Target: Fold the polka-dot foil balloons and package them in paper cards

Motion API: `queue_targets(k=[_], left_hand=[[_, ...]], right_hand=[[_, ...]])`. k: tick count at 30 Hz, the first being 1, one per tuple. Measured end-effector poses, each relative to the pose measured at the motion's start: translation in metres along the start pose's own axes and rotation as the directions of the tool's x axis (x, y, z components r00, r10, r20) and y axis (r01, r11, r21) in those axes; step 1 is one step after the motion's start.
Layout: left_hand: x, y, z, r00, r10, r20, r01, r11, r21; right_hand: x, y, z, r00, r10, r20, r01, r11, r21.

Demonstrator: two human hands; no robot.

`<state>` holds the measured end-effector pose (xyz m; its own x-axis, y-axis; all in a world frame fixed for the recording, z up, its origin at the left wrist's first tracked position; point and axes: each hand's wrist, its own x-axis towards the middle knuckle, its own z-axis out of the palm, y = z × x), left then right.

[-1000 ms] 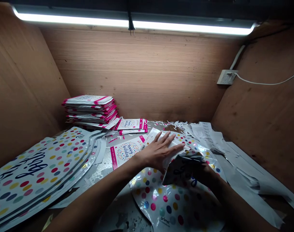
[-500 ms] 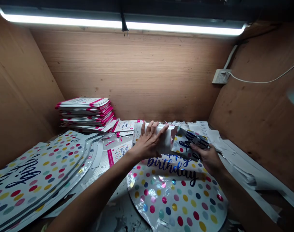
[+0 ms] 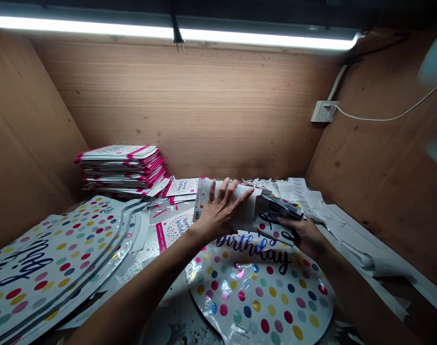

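My left hand [image 3: 221, 211] is wrapped over a white printed paper packet [image 3: 247, 208], with its fingers across the top and its thumb on the near side. My right hand [image 3: 306, 235] grips a folded foil balloon [image 3: 274, 223], dotted and with dark lettering. The balloon's left end is at the packet's right-hand opening; how far it sits inside is hidden. Below both hands lies a flat, round dotted foil balloon [image 3: 257, 292] reading "birthday". A similar printed packet [image 3: 177, 227] with a pink edge lies left of my left hand.
A tall stack of pink-edged packets [image 3: 121, 167] stands at the back left. Flat dotted balloons [image 3: 71, 249] overlap on the left. White paper sheets and strips [image 3: 347, 230] lie along the right. A wall socket [image 3: 324, 111] with a cable is on the right; a plug [image 3: 177, 36] hangs above.
My right hand has brought the folded balloon slightly left and down, closer against the packet's opening, and the balloon is tilted differently. My left hand keeps its hold. The view has shifted slightly.
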<state>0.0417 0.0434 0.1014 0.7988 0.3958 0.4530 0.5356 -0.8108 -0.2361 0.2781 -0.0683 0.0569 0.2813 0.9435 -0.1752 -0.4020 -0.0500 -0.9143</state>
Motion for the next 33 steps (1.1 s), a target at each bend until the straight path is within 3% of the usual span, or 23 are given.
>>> queue_targets(k=[5,11,14,21,25,27,29,33], left_hand=[[0.0,0.003,-0.002,0.998,0.053,0.045,-0.051,0.998,-0.045],[0.002,0.003,-0.005,0.998,0.051,0.036,-0.046,0.99,-0.134],[0.001,0.009,-0.004,0.996,0.088,0.02,-0.085,0.989,-0.123],[0.001,0.016,0.0,0.999,0.042,-0.026,-0.043,0.998,-0.05],[0.001,0.025,0.0,0.998,0.007,-0.058,-0.009,0.999,-0.032],[-0.001,0.035,0.002,0.998,0.025,-0.064,-0.026,0.999,-0.027],[-0.003,0.044,0.006,0.997,0.044,-0.067,-0.046,0.999,-0.025],[-0.004,0.052,0.013,0.996,0.037,-0.081,-0.038,0.999,-0.008]], right_hand=[[-0.003,-0.003,0.001,0.974,-0.21,0.086,0.217,0.973,-0.081],[-0.004,-0.012,-0.006,0.989,-0.073,0.126,0.079,0.996,-0.041],[0.0,-0.002,-0.003,0.984,-0.099,0.147,0.109,0.992,-0.062],[0.005,0.006,0.002,0.976,-0.2,0.083,0.211,0.966,-0.146],[0.002,0.009,0.006,0.949,-0.31,-0.062,0.27,0.896,-0.353],[-0.002,0.015,0.012,0.942,-0.333,-0.036,0.287,0.858,-0.425],[-0.005,0.021,0.018,0.957,-0.285,0.047,0.278,0.866,-0.416],[-0.007,0.017,0.016,0.965,-0.064,0.254,0.128,0.961,-0.245]])
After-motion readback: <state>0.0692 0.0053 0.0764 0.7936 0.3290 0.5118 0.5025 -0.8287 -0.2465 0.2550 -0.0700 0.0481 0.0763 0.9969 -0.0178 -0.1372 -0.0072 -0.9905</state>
